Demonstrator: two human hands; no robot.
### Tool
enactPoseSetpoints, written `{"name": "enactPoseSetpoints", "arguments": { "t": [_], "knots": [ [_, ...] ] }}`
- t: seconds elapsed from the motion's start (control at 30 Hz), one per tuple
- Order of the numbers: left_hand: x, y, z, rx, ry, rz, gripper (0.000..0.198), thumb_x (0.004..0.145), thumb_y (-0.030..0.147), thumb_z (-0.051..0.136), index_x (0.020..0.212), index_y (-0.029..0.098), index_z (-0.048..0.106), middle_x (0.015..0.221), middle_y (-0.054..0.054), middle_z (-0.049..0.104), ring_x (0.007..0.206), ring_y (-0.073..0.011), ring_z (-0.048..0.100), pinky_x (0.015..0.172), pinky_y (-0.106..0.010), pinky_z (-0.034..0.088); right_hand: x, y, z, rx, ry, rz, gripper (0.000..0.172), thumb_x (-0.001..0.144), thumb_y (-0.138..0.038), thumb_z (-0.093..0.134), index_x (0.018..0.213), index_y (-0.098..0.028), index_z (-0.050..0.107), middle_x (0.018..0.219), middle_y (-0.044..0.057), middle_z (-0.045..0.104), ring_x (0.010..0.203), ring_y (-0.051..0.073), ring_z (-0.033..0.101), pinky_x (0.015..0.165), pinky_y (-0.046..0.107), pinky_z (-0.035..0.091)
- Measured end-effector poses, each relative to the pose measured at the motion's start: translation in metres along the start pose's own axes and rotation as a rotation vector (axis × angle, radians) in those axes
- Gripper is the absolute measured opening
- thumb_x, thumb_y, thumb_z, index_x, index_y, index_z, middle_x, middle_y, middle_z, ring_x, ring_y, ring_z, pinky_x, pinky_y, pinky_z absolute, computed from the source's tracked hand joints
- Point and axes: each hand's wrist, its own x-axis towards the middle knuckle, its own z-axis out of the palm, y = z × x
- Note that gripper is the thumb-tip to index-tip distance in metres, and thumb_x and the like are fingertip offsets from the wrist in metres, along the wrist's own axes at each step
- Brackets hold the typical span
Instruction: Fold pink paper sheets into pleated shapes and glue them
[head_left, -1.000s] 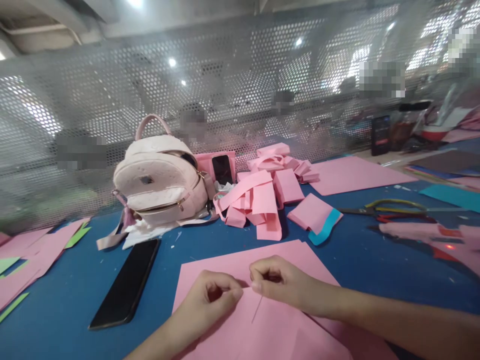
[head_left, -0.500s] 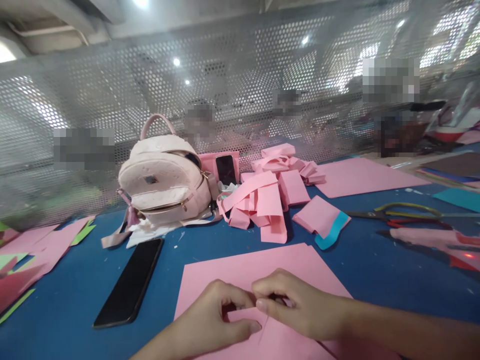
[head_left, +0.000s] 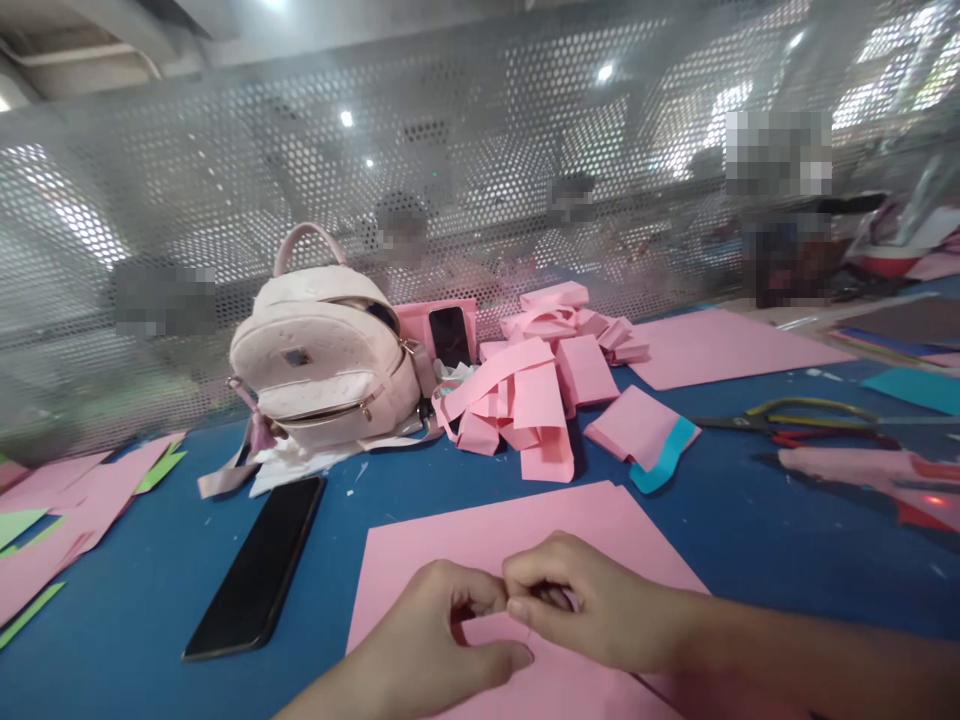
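A sheet of pink paper point(head_left: 555, 690) is pinched between the fingers of both hands near the front of the table. My left hand point(head_left: 427, 640) grips its far edge, thumb flat on top and fingers curled behind. Close beside it, my right hand point(head_left: 592, 605) pinches the same edge between thumb and bent forefinger. Under and beyond the hands lies a larger pink sheet point(head_left: 487, 530), flat on the table. The fingertips behind the held edge are partly hidden.
A black phone point(head_left: 259, 570) lies left, before a pale pink backpack point(head_left: 330, 350). Folded pink paper pieces point(head_left: 525, 390) are heaped behind the sheet. At right are scissors point(head_left: 817, 415) and a pink glue gun point(head_left: 855, 465). A perforated metal screen point(head_left: 465, 130) stands behind the blue table point(head_left: 135, 590).
My left thumb has slid slightly right along the held paper, toward the right hand. Both hands keep their pinch, and the view has shifted a little.
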Motion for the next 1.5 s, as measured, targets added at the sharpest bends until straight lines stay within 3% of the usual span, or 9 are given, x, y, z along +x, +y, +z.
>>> {"name": "enactPoseSetpoints", "arguments": {
  "t": [0.13,0.3,0.57,0.77,0.97,1.13,1.23,1.33,1.5],
  "knots": [
    [-0.001,0.002,0.0,-0.011,0.062,-0.008,0.012,0.075,0.023,0.072,0.085,0.018,0.075,0.09,-0.001,0.075,0.093,-0.0213,0.066,0.086,-0.025,0.048,-0.001,-0.003,0.0,0.114,-0.034,-0.026,0.029,0.085,-0.011,0.05,0.065,-0.02,0.032,0.06,-0.009,0.027,0.056,0.008,0.026,0.05,0.023,0.022],
    [-0.002,-0.009,-0.003,-0.053,0.169,-0.107,0.03,0.068,0.033,0.081,0.092,0.018,0.073,0.103,-0.006,0.072,0.103,-0.0259,0.063,0.094,-0.031,0.047,0.003,0.002,-0.004,0.212,0.015,0.014,0.035,0.096,-0.029,0.05,0.065,-0.02,0.035,0.063,-0.008,0.026,0.059,0.009,0.024,0.052,0.025,0.02],
    [0.002,-0.02,-0.005,-0.093,0.153,-0.087,0.025,0.065,0.033,0.084,0.078,0.018,0.069,0.091,-0.006,0.069,0.097,-0.0263,0.062,0.089,-0.034,0.047,0.001,-0.001,-0.009,0.193,-0.034,0.011,0.036,0.096,-0.029,0.049,0.066,-0.02,0.033,0.065,-0.007,0.025,0.06,0.01,0.026,0.054,0.025,0.022],
    [0.004,-0.011,-0.011,-0.06,0.152,-0.133,0.032,0.064,0.038,0.081,0.084,0.018,0.069,0.104,-0.009,0.068,0.105,-0.0306,0.06,0.096,-0.038,0.043,0.003,0.001,-0.007,0.225,0.033,0.023,0.038,0.096,-0.034,0.051,0.065,-0.02,0.034,0.063,-0.007,0.024,0.058,0.009,0.024,0.052,0.025,0.02],
    [0.004,-0.003,-0.014,-0.048,0.071,-0.061,0.015,0.072,0.031,0.073,0.077,0.019,0.068,0.099,-0.007,0.072,0.117,-0.0316,0.059,0.099,-0.034,0.041,0.005,0.001,-0.006,0.235,0.066,0.021,0.028,0.089,-0.019,0.049,0.065,-0.019,0.036,0.063,-0.007,0.028,0.059,0.009,0.026,0.052,0.024,0.02],
    [0.008,0.0,-0.013,-0.037,-0.011,0.01,0.009,0.074,0.021,0.068,0.08,0.016,0.069,0.083,-0.001,0.066,0.085,-0.0184,0.059,0.081,-0.027,0.042,0.004,-0.006,-0.003,0.146,0.058,0.018,0.024,0.08,-0.009,0.048,0.063,-0.019,0.036,0.061,-0.008,0.027,0.057,0.008,0.026,0.051,0.023,0.021],
    [0.008,0.001,-0.011,-0.102,-0.056,0.033,0.022,0.079,0.025,0.064,0.062,0.016,0.054,0.06,0.005,0.042,0.06,-0.0097,0.037,0.057,-0.023,0.029,0.003,-0.006,0.001,0.093,0.054,0.028,0.021,0.08,-0.009,0.047,0.063,-0.018,0.039,0.06,-0.008,0.032,0.057,0.008,0.028,0.051,0.022,0.023],
    [0.007,0.0,-0.007,-0.151,-0.051,0.05,0.035,0.082,0.032,0.064,0.057,0.017,0.044,0.057,0.006,0.032,0.056,-0.0086,0.028,0.053,-0.025,0.021,0.002,-0.003,0.003,0.055,0.049,0.034,0.021,0.082,-0.011,0.048,0.064,-0.018,0.04,0.059,-0.008,0.033,0.057,0.007,0.028,0.05,0.022,0.022],
    [0.005,0.003,-0.006,-0.109,-0.047,0.041,0.03,0.08,0.03,0.064,0.058,0.016,0.05,0.057,0.005,0.038,0.056,-0.0087,0.032,0.053,-0.024,0.025,0.001,-0.005,0.001,0.094,-0.005,-0.015,0.025,0.079,-0.009,0.049,0.061,-0.019,0.035,0.059,-0.008,0.027,0.056,0.007,0.026,0.051,0.023,0.021]
  ]
}}
